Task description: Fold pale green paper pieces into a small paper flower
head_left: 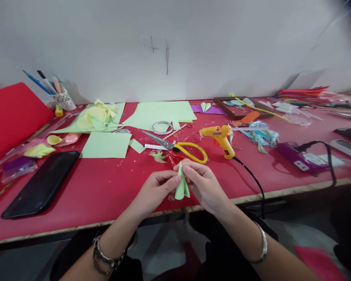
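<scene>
Between both hands, near the table's front edge, is a folded piece of light green paper (181, 188), narrow at the top and flared at the bottom. My left hand (159, 188) pinches its left side with thumb and fingers. On the other side my right hand (203, 183) grips it near the tip, fingers closed. Just beyond the hands lie scissors (190, 149) with one yellow and one red handle, partly hidden by my right hand. A white pen (156, 147) rests under the blades, and a green paper scrap (158, 157) lies close by.
A yellow glue gun (219, 139) with a black cord lies to the right, before a purple power socket (304, 158). Green sheets (160, 111) and a tape roll (162, 128) are behind. At left are a black phone (42, 183) and a pen cup (63, 100).
</scene>
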Demonstrator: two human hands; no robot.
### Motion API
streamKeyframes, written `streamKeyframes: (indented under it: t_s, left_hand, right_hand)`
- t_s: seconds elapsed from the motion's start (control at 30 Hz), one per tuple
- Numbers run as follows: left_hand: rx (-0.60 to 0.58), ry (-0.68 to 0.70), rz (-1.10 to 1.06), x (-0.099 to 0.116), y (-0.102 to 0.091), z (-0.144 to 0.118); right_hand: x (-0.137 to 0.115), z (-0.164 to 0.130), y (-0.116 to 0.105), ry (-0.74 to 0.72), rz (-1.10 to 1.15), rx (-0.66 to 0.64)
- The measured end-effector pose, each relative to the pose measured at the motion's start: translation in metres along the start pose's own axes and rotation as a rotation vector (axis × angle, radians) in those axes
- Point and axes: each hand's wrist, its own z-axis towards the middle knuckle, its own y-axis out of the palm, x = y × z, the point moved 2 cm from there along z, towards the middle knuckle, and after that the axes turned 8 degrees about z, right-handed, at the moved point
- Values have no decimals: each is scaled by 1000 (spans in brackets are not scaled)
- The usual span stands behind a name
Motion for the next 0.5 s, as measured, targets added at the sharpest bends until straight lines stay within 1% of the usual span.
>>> streamKeyframes:
  t_s: [0.17, 0.3, 0.5]
  left_hand:
    - [-4, -5, 52, 3, 2, 0]
    - [41, -4, 122, 5, 2, -1]
    - [81, 27, 201, 7, 2, 0]
  right_hand:
    - [-3, 1, -2, -4, -34, 10]
    - [-4, 1, -3, -6, -63, 23]
    - [-5, 2, -4, -70, -122, 35]
